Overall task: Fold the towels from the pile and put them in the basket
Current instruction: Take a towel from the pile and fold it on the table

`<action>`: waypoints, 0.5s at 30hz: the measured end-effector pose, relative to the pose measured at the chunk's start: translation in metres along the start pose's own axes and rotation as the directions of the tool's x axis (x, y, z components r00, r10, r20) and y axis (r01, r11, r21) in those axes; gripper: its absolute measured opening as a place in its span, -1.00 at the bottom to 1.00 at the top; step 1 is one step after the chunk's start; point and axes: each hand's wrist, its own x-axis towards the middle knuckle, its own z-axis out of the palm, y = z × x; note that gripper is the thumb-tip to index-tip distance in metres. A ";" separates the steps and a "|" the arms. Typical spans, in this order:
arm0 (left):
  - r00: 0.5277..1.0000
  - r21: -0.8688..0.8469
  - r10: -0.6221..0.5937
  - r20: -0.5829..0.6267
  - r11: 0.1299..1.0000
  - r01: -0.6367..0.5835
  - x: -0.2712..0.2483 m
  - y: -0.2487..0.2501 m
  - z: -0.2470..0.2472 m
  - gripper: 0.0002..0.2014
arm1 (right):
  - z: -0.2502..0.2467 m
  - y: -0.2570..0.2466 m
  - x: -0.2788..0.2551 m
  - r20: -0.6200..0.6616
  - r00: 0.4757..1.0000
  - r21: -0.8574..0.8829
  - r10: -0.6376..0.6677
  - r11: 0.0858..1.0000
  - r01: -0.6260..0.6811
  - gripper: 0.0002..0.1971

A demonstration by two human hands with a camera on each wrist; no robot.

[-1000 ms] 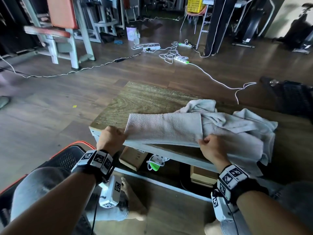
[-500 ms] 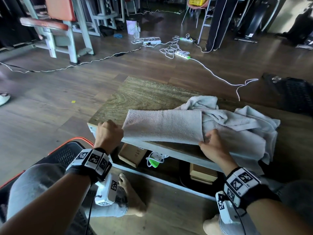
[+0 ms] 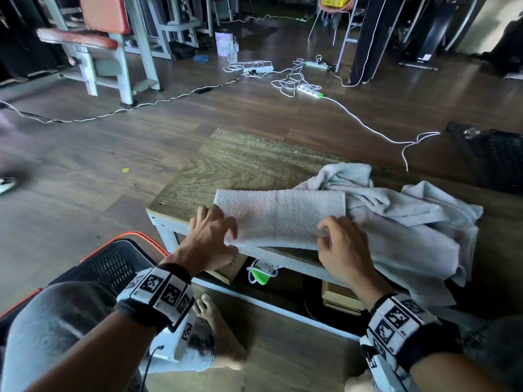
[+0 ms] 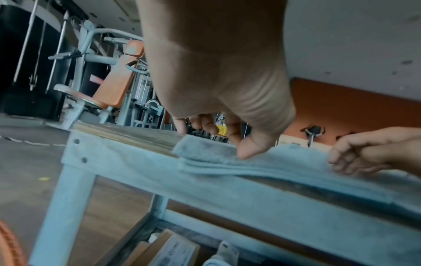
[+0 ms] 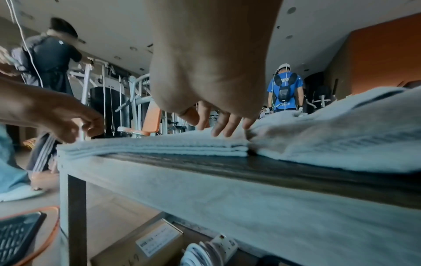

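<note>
A pale towel (image 3: 280, 216), folded into a long strip, lies along the near edge of the low wooden table (image 3: 240, 165). My left hand (image 3: 218, 224) rests at its left end with fingers spread; in the left wrist view the thumb (image 4: 246, 151) presses on the top layer. My right hand (image 3: 328, 236) lies on the strip's near right part, its fingertips (image 5: 227, 129) pressing down on the folded layers (image 5: 159, 145). A crumpled pile of towels (image 3: 410, 222) sits just right of the strip. The black mesh basket (image 3: 113, 261) with an orange rim stands on the floor at my left knee.
Under the table lie cardboard boxes (image 3: 339, 295) and a white-and-green power strip (image 3: 260, 274). My bare foot (image 3: 218, 329) is by the table leg. White cables (image 3: 297, 80) trail across the floor beyond; a gym bench (image 3: 93, 43) stands far left, a black bag (image 3: 495, 159) right.
Both hands have let go of the towel's near corners, opened out, and moved onto the strip. The towel itself has hardly shifted.
</note>
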 end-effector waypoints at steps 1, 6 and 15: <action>1.000 -0.025 0.004 -0.014 1.000 -0.005 0.005 0.007 -0.003 -0.79 | 0.001 -0.008 0.006 -0.040 0.999 0.031 0.008 0.999 -0.006 -0.79; 0.993 -0.187 0.064 -0.102 0.979 -0.082 0.064 0.046 0.002 -0.66 | 0.025 -0.054 0.053 0.034 0.987 0.140 -0.158 0.978 0.152 -0.63; 0.994 -0.020 -0.040 0.098 0.999 0.042 0.088 0.046 0.066 -0.34 | 0.081 -0.028 0.061 0.106 0.975 -0.080 -0.193 0.976 0.202 -0.39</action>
